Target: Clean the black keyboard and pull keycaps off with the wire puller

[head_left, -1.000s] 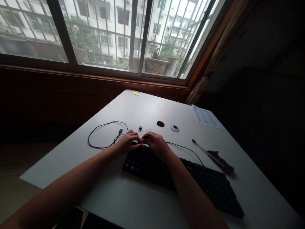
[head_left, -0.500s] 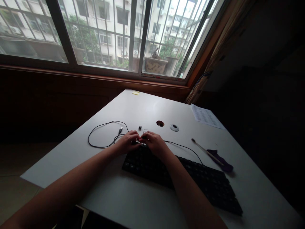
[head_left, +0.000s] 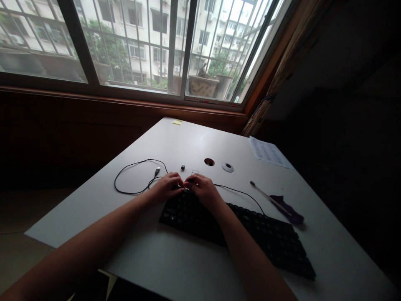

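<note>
A black keyboard (head_left: 250, 236) lies slantwise on the white table (head_left: 175, 259). My left hand (head_left: 167, 187) and my right hand (head_left: 203, 190) meet at the keyboard's far left corner, fingertips curled and pinched together over the top row of keys. What they pinch is too small and dark to name. Just beyond the fingertips lie a small clear piece (head_left: 194, 172) and a small black keycap (head_left: 182, 167). The keyboard's black cable (head_left: 131, 167) loops to the left and ends in a USB plug (head_left: 157, 170).
A round cable hole (head_left: 209, 161) and its white cap (head_left: 227, 167) sit beyond my hands. A thin brush (head_left: 266, 197) and a purple cloth (head_left: 286, 212) lie to the right, a printed sheet (head_left: 269, 153) further back. A yellow note (head_left: 177, 122) is near the window.
My hands have stayed at the keyboard's far corner, the fingertips drawing a little closer together. The view has shifted slightly.
</note>
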